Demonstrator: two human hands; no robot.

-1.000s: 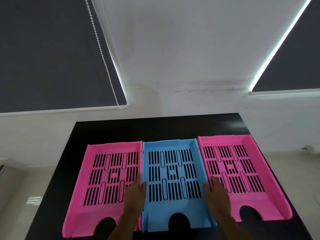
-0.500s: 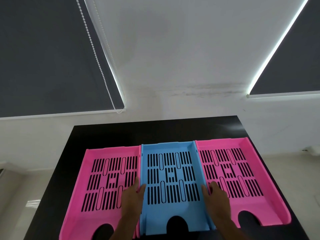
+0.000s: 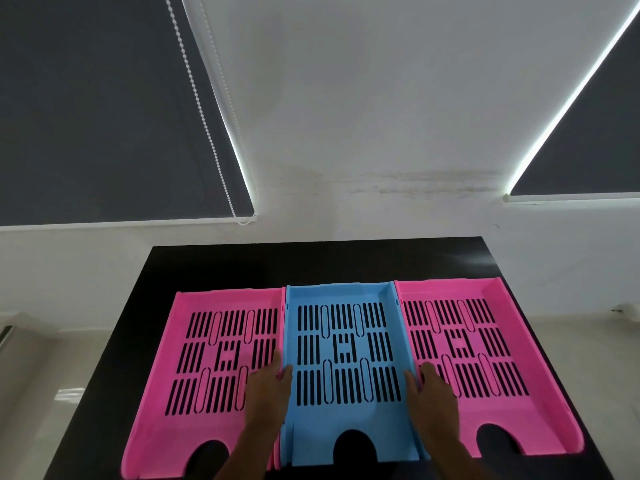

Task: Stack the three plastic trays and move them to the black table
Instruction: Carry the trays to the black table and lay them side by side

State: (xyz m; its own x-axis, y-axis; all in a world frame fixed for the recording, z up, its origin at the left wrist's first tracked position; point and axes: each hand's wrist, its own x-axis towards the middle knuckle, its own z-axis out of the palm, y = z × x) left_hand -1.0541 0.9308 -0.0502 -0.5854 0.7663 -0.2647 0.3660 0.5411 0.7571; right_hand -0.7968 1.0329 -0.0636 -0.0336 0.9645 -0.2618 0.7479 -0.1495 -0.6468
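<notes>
Three slotted plastic trays lie side by side on the black table (image 3: 311, 261). A blue tray (image 3: 343, 410) is in the middle, with one pink tray (image 3: 166, 410) to its left and another pink tray (image 3: 540, 410) to its right. My left hand (image 3: 266, 393) grips the blue tray's left wall, thumb inside the tray. On the opposite wall, my right hand (image 3: 433, 396) holds on the same way. The blue tray's near end looks slightly raised over the pink trays' edges.
A white wall rises behind the table, with dark roller blinds (image 3: 86, 109) at upper left and upper right. A bead chain (image 3: 204, 116) hangs along the left blind. Pale floor shows on both sides of the table.
Both hands have stayed on the blue tray's side walls. The blue tray's near end has come up a little and toward me; the view has shifted slightly.
</notes>
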